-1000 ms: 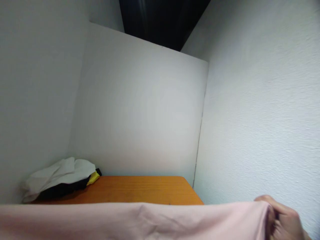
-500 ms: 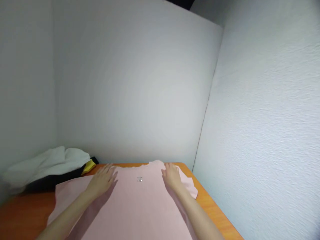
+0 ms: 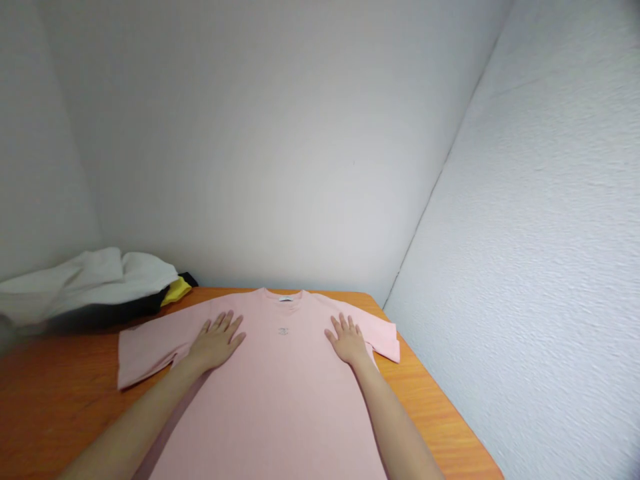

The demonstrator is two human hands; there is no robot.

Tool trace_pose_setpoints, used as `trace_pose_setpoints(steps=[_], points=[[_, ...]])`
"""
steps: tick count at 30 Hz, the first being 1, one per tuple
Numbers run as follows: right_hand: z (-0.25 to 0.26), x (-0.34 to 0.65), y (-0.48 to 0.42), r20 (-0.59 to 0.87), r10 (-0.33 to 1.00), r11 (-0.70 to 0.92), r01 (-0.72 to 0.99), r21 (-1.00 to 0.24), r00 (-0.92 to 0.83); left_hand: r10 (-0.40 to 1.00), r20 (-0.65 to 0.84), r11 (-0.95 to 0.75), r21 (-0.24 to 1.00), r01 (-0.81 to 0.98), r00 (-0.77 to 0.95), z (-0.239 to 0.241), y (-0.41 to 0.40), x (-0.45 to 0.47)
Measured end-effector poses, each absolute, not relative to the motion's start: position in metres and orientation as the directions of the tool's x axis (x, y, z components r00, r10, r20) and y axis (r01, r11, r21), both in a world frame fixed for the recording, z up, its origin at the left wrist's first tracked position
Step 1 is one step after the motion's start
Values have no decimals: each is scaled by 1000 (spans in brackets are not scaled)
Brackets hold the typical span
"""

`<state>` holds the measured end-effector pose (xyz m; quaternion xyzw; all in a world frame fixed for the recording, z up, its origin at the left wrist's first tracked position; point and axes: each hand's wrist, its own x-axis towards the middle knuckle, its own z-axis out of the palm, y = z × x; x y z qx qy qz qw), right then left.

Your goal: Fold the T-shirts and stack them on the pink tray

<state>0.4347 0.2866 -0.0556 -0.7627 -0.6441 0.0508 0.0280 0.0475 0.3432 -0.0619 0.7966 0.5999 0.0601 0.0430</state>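
While the left hand (image 3: 215, 347) and right hand (image 3: 349, 341) lie well apart, palms down with fingers spread and clutching nothing, on the chest of the pale pink, short-sleeved fabric T-shirt (image 3: 285, 393) spread face-up on the orange-brown wood-grain counter (image 3: 440, 400), I judge that an uneven push from either palm could ruck its soft cloth or skew its rounded neckline. I'd also mind the crumpled pile of white (image 3: 100, 270), black and yellow cloth, near enough to the wide, squared-off left sleeve (image 3: 150, 347) that a careless sweep could tangle them.
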Motion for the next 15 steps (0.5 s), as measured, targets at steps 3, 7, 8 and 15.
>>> trace_pose_setpoints(steps=[3,7,8,15], points=[[-57,439,296,-38,985,-174,978,-111,171,960,65,-281,134,950,274,-66,353,52],[-58,441,302,-30,986,-168,978,-127,165,959,83,-280,125,952,271,-66,359,56],[-58,441,303,-27,986,-165,977,-132,163,959,85,-280,124,952,271,-65,359,57],[-45,439,293,-11,988,-153,978,-140,153,953,99,-293,61,954,286,-79,369,49]])
